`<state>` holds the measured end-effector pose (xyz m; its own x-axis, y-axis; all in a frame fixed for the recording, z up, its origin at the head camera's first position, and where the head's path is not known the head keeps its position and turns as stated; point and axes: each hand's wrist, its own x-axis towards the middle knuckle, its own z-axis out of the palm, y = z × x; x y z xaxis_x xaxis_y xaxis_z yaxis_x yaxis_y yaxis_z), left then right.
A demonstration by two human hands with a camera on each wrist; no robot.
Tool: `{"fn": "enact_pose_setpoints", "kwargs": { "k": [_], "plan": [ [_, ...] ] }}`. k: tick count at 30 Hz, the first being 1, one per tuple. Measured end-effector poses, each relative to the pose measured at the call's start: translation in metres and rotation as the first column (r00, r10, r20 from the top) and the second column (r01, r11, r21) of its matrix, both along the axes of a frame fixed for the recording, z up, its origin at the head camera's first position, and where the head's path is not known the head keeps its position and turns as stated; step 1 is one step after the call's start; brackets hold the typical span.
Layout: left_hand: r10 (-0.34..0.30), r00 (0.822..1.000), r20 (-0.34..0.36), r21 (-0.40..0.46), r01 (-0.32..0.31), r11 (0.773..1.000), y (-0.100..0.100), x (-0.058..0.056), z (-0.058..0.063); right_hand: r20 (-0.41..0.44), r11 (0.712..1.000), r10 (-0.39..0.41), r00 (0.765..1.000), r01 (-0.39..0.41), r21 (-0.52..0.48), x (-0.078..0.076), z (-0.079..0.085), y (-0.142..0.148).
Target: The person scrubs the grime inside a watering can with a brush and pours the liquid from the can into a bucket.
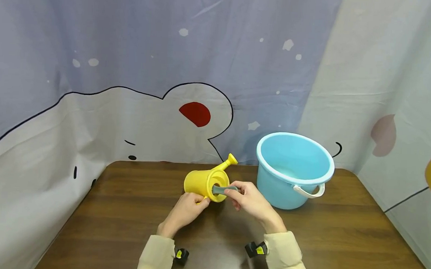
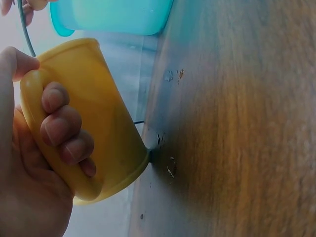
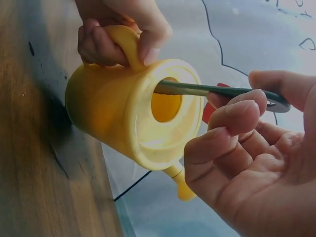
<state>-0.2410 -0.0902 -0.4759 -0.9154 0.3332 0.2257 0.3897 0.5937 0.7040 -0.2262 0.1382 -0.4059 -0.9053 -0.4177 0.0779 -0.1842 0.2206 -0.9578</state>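
A small yellow watering can [image 1: 197, 181] is tilted over close above the table, its round opening facing right and its spout pointing up and away. My left hand [image 2: 44, 133] grips the can's handle, fingers curled through the loop. Between thumb and fingers, my right hand [image 3: 247, 143] pinches a slim grey-green utensil [image 3: 200, 89] with a small hole in its handle end. The utensil's far end goes through the can's opening and is hidden inside, so I cannot tell its kind.
A light blue bucket [image 1: 276, 186] with a white handle [image 1: 309, 193] stands to the right of the can, near the back of the brown wooden table [image 1: 131, 211]. Behind the table hangs a patterned curtain [image 1: 139, 45]. Small wet-looking spots [image 2: 170, 165] lie on the table near the can.
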Motion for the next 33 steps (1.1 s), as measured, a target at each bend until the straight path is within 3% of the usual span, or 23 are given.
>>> {"fn": "enact_pose_setpoints", "kwargs": {
  "k": [29, 33],
  "plan": [
    [-0.001, 1.000, 0.009, -0.016, 0.001, 1.000, 0.000, -0.001, -0.003, -0.007, 1.000, 0.018, 1.000, -0.018, -0.018, -0.004, -0.013, -0.009],
    [0.000, 1.000, 0.001, -0.023, 0.000, 1.000, 0.000, -0.001, -0.001, 0.001, 0.999, 0.047, 0.999, -0.047, -0.012, 0.004, 0.000, -0.013]
  ]
}}
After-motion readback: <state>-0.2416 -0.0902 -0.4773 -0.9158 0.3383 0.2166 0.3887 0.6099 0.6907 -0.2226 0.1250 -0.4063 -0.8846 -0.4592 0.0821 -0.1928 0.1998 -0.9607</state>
